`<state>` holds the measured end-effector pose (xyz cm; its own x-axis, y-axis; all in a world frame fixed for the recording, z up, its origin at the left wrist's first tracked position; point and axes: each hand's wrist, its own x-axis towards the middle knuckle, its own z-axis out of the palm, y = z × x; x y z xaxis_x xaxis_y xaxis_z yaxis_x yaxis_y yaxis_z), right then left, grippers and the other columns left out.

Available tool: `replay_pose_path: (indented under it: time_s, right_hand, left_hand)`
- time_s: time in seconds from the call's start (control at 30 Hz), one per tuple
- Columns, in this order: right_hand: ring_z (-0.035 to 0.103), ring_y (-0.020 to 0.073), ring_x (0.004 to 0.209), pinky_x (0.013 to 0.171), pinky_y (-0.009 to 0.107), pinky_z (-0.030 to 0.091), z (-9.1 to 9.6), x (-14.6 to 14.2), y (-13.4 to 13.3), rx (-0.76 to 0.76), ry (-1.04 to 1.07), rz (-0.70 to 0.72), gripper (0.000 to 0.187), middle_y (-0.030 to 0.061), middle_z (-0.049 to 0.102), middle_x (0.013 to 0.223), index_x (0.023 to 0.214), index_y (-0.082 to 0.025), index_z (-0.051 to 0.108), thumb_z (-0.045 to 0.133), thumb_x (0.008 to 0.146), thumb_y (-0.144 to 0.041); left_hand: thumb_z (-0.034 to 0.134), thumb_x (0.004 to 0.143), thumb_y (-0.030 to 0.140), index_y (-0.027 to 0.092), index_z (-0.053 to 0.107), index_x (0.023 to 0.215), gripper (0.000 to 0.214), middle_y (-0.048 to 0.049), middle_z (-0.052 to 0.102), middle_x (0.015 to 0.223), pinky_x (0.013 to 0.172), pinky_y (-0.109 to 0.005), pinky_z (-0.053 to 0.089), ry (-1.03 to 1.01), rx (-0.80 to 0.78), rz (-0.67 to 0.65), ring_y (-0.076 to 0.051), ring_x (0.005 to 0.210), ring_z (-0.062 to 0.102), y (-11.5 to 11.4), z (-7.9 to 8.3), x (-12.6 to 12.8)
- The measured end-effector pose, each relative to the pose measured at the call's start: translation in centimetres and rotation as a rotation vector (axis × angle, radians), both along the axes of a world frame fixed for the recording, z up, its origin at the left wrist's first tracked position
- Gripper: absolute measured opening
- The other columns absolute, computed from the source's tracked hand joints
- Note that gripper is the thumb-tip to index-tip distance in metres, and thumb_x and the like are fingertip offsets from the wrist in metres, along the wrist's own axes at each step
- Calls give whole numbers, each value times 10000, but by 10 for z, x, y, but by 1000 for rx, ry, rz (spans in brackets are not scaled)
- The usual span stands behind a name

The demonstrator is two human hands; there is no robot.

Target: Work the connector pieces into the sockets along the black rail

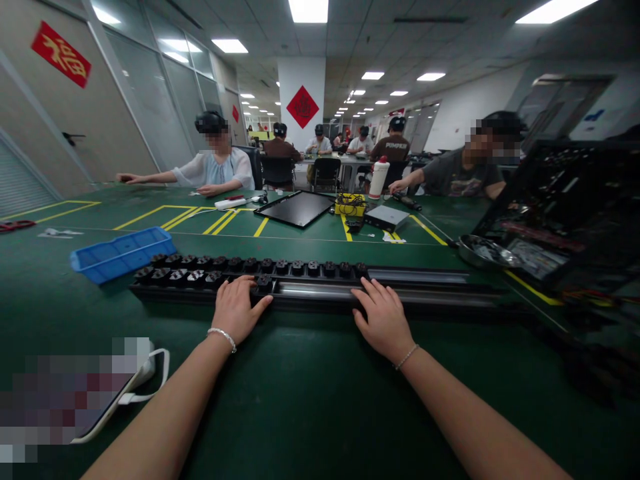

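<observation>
At the near edge of the green table (310,393), a long black rail (320,290) is laid crosswise, from nine o'clock to three o'clock, and both hands are rested on it. The left hand (239,308) is spread flat, palm down, with the fingers only slightly parted. Nothing is clasped; its fingertips are set on the rail's front lip, and the forefinger touches one of the small black parts (280,267). The right hand (383,319) is likewise held flat and open, fingers close together, their tips laid on the rail just at the end of the row of parts. Nothing is gripped there either. A thin beaded bracelet (223,335) is worn on each wrist (silvery, as far as can be told).

The rail is seen to be straight and narrow, dull black, with a grey metallic channel along its middle that catches the light. The parts are small, blocky and dark, some with pale flecks. They are seated in two rows over the rail's left half, while only the channel is shown on the right half. The table is covered with a matt green mat marked with yellow lines.

At ten o'clock from the left hand, a shallow blue plastic tray (120,253) with ribbed walls is set just beside the rail's end. At seven o'clock a phone (100,407) with a white cable (160,373) is laid. At two o'clock from the right hand, a round, shiny metal bowl (483,251) is placed beside a black crate (570,207). Other people are seated at twelve o'clock, well apart.
</observation>
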<state>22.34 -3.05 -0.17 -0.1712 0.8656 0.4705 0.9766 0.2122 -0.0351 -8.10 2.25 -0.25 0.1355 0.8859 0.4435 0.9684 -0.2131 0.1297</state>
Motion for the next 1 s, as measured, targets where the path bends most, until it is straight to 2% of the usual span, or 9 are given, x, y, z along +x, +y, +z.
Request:
replay_pose_path:
  time_s: [0.17, 0.3, 0.53, 0.7, 0.8, 1.0]
  right_hand:
    - [371, 257, 1267, 1036, 462, 260, 0, 0, 0, 2, 3, 1, 370, 84, 462, 1359, 1162, -221, 566, 451, 818, -295]
    - [376, 252, 1262, 1035, 455, 262, 0, 1, 0, 10, -1, 4, 369, 85, 465, 1356, 1161, -222, 568, 457, 816, -293]
    - [369, 258, 1268, 1038, 458, 255, 0, 1, 0, 1, -6, -1, 371, 79, 457, 1364, 1165, -223, 564, 445, 822, -297]
    - [363, 256, 1271, 1045, 453, 246, 0, 0, 0, 7, 2, -2, 366, 80, 454, 1365, 1160, -218, 565, 447, 823, -298]
    - [361, 246, 1273, 1048, 452, 240, -1, 0, -1, 16, 11, 8, 364, 78, 449, 1368, 1163, -218, 558, 447, 824, -291]
    - [415, 226, 1223, 1045, 434, 247, 2, -1, -3, 48, 48, 53, 338, 78, 532, 1276, 1141, -209, 566, 429, 837, -265]
  left_hand:
    - [441, 799, 545, 134, 538, 1032, 483, -131, 606, 1015, 947, -422, 335, 10, -40, 18, -276, 1016, 531, 0, 4, 0]
    - [409, 804, 558, 175, 563, 955, 439, -101, 625, 945, 924, -423, 336, 23, -82, 23, -265, 962, 550, -1, 7, 1]
    - [388, 814, 571, 192, 570, 933, 437, -85, 640, 895, 894, -407, 344, 60, -98, 21, -249, 920, 562, 0, 9, 1]
    - [321, 858, 529, 175, 564, 923, 433, -87, 630, 862, 859, -390, 355, 125, -77, -61, -247, 876, 565, -2, 10, 1]
    - [302, 869, 521, 181, 563, 917, 431, -83, 628, 851, 847, -386, 357, 149, -74, -67, -249, 869, 561, -3, 10, 2]
    - [285, 882, 515, 181, 554, 938, 432, -78, 626, 876, 841, -378, 350, 180, -62, -71, -240, 872, 562, -3, 9, 2]
